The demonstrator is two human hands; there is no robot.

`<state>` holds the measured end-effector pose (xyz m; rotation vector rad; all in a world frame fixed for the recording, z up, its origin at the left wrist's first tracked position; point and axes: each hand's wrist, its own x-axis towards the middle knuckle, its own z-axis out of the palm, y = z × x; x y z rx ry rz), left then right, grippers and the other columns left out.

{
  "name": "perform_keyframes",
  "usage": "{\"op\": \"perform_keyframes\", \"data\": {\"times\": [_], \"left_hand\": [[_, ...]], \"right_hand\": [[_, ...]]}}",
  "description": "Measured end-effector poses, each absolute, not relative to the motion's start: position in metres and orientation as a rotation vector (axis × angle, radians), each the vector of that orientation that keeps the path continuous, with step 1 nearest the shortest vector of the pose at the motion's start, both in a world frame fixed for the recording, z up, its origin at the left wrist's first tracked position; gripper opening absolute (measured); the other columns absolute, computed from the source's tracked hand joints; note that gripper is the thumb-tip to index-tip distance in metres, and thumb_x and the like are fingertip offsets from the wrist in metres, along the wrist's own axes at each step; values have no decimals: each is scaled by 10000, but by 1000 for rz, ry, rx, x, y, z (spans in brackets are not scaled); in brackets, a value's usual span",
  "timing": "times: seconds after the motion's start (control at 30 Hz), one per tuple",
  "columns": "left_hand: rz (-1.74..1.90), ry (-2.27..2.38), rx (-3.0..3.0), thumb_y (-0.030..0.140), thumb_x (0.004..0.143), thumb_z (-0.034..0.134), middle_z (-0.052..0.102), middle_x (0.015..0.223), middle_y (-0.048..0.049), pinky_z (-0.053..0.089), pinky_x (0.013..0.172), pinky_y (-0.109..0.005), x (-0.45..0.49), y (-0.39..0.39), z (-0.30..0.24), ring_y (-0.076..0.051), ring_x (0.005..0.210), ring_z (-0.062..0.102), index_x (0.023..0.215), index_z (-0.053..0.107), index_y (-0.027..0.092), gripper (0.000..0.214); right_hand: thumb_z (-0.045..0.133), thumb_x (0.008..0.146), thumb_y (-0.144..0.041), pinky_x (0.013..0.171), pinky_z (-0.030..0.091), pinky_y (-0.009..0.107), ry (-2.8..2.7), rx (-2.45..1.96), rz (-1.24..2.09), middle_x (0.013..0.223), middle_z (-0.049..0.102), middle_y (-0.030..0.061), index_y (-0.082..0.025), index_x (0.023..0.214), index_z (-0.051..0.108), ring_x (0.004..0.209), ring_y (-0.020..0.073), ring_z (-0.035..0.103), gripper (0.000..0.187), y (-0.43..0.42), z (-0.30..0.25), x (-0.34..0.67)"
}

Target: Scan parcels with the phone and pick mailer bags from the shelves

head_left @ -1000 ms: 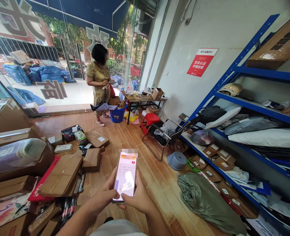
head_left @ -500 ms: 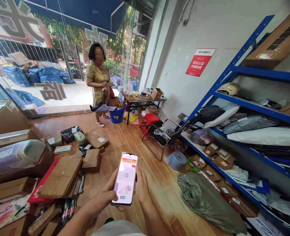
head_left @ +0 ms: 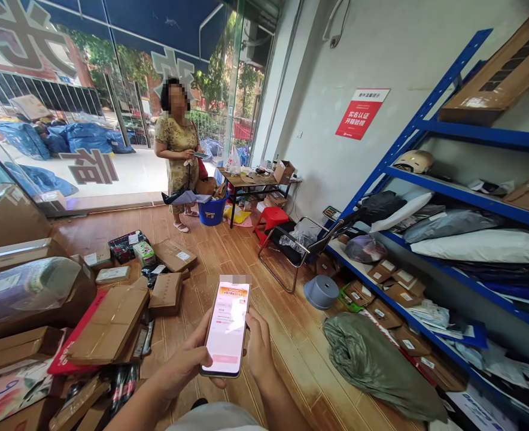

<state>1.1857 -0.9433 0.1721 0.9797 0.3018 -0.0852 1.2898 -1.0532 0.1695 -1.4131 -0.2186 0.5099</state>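
A smartphone (head_left: 227,329) with a lit, mostly pink-and-white screen is held upright in front of me, low in the middle of the view. My left hand (head_left: 191,354) wraps its left side and lower edge, with the thumb lying over the screen's lower left. Along the phone's right edge rests my right hand (head_left: 258,342), its fingers curled against the side and partly hidden behind it. Small text on the screen is too fine to read.
Cardboard parcels (head_left: 107,326) pile up on the left floor. A person (head_left: 178,137) stands ahead near a desk (head_left: 251,179) and blue bucket (head_left: 212,212). To the right are a chair (head_left: 291,239), grey stool (head_left: 321,291), green sack (head_left: 372,359) and blue shelving (head_left: 471,200).
The phone's screen has switched from a page with a picture to one with text lines and a pink bar below. My right fingers have curled closer to the phone's edge.
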Motion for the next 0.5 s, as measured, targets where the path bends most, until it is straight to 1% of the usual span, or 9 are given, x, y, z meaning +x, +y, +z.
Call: {"op": "perform_keyframes", "data": {"times": [0.1,0.23,0.3,0.4,0.5], "left_hand": [[-99,318,982,104,535,473,546,1284,-46,477,574,-221,1186,-942,173,-184,863,587,1470,82,308,1034],[-94,328,986,98,530,463,548,1284,-45,483,579,-236,1188,-941,176,-186,857,595,1463,94,304,1024],[-86,329,997,103,536,459,534,1308,-53,483,572,-245,1188,-941,178,-194,854,600,1461,95,296,1012],[-75,347,1006,115,538,454,499,1363,-71,489,564,-261,1189,-939,180,-196,832,606,1469,58,272,1024],[-38,373,983,138,534,460,498,1372,-88,513,587,-288,1190,-938,180,-204,844,607,1478,-50,247,1079]], "right_hand": [[585,683,-548,567,426,266,-265,-1374,572,653,594,13,-183,685,575,627,170,515,366,-1050,167,1291],[612,647,-684,518,400,247,-293,-1354,610,623,601,7,-156,700,581,561,141,497,531,-1046,166,1293],[594,650,-725,559,438,259,-293,-1328,615,684,647,30,-152,757,623,617,163,547,584,-1046,164,1294],[594,640,-746,669,490,291,-248,-1330,632,825,697,56,-164,869,673,763,213,610,630,-1047,156,1294],[632,642,-712,769,495,305,-198,-1303,665,959,705,65,-176,951,677,904,239,618,620,-1045,143,1293]]}}
